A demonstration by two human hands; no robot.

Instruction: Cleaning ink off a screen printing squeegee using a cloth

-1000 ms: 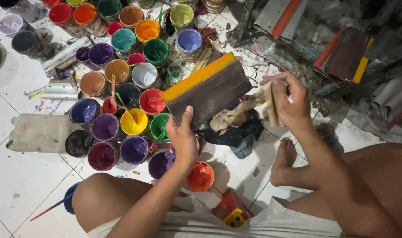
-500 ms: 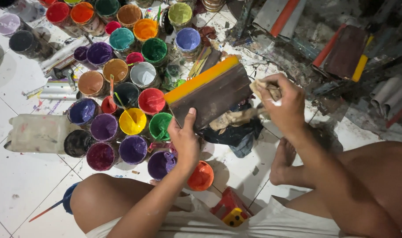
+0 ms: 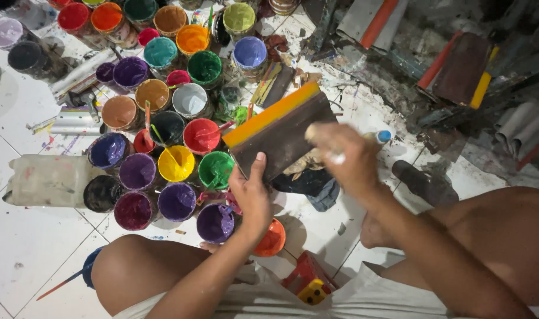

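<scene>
1. Left hand (image 3: 252,198) is reaching up from the lower centre of the frame, forearm running diagonally from the bottom edge, thumb pointing upward.
2. Its fingers are closing around the lower edge of a squeegee (image 3: 281,133), a dark flat blade with a yellow-orange strip along its upper edge; the thumb is pressing on the dark face.
3. Squeegee is sitting tilted at centre frame, the yellow edge slanting from mid-left up toward the right, just right of the paint pots.
4. Right hand (image 3: 343,156) is coming in from the lower right, forearm crossing the bent knee, and is blurring with motion against the right end of the blade.
5. That hand is curling around something pale, possibly a rag; how tightly it is gripping cannot be told from the blur.
6. Dark cloth (image 3: 308,183) is lying on the floor directly beneath the squeegee.
7. Open paint pots are crowding the left half of the frame: a yellow pot (image 3: 175,163), a green pot (image 3: 215,170) and a red pot (image 3: 201,136) are standing nearest the left hand.
8. Orange pot (image 3: 272,239) is standing just below the left wrist.
</scene>
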